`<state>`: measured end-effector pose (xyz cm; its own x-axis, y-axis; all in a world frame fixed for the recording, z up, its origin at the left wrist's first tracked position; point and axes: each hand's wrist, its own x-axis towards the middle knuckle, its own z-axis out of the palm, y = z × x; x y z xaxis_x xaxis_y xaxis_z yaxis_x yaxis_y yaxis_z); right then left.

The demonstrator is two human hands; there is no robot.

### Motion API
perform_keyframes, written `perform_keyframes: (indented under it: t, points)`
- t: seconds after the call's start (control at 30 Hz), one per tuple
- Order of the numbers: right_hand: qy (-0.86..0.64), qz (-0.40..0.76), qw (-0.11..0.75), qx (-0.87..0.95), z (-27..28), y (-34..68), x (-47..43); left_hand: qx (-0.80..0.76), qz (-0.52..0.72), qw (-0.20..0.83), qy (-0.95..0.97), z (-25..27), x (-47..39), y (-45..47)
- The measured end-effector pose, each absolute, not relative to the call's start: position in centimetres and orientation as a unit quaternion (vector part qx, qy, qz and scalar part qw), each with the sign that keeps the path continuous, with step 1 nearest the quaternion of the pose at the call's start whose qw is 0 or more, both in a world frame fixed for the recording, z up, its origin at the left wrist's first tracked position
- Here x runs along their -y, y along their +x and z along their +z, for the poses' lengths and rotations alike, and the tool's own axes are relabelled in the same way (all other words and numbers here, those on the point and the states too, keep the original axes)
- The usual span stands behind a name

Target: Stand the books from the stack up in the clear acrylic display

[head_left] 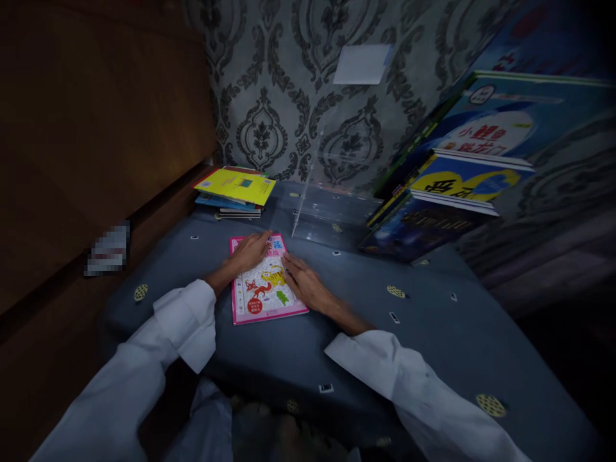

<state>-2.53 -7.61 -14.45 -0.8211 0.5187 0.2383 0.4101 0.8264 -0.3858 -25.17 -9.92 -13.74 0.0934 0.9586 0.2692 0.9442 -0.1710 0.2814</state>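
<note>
A pink-bordered children's book [262, 301] with a fox and a yellow tiger on its cover lies flat on the dark blue cloth. Across its upper left part rests my left hand [253, 250], fingers stretched out and covering some of the title. My right hand [304, 281] lies along the book's right edge, its fingers also extended on the cover. Neither hand grips anything; both touch the book from above.
Behind the book, a stack of books [235, 186] with a yellow one on top lies by the wall. To the right, a clear acrylic rack [332, 215] holds several upright books [428, 224]. A wooden cabinet [96, 115] borders the left side.
</note>
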Motion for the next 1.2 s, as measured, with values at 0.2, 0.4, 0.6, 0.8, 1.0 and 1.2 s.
perform_keyframes:
  t: [0.2, 0.4, 0.6, 0.8, 1.0, 1.2]
  points:
    - [-0.225, 0.184, 0.178, 0.94, -13.8, 0.6, 10.7, -0.646, 0.192, 0.012, 0.739, -13.2, 10.1, -25.0]
    - [-0.234, 0.191, 0.17, 0.938, -12.8, 3.4, 14.5, -0.653, 0.169, 0.017, 0.738, -12.2, 10.5, -24.7]
    - [-0.246, 0.167, 0.183, 0.937, -13.4, 4.4, 15.9, -0.642, 0.133, 0.01, 0.755, -12.5, 10.6, -25.2]
    - [-0.238, 0.143, 0.205, 0.939, -14.0, 4.1, 15.8, -0.672, 0.1, 0.008, 0.734, -11.9, 12.7, -27.4]
    - [-0.243, 0.129, 0.211, 0.938, -14.2, 4.2, 15.9, -0.707, 0.1, 0.023, 0.7, -11.2, 15.6, -29.7]
    - [-0.258, 0.101, 0.208, 0.938, -13.3, 3.8, 16.4, -0.708, 0.11, 0.036, 0.696, -10.8, 17.5, -29.6]
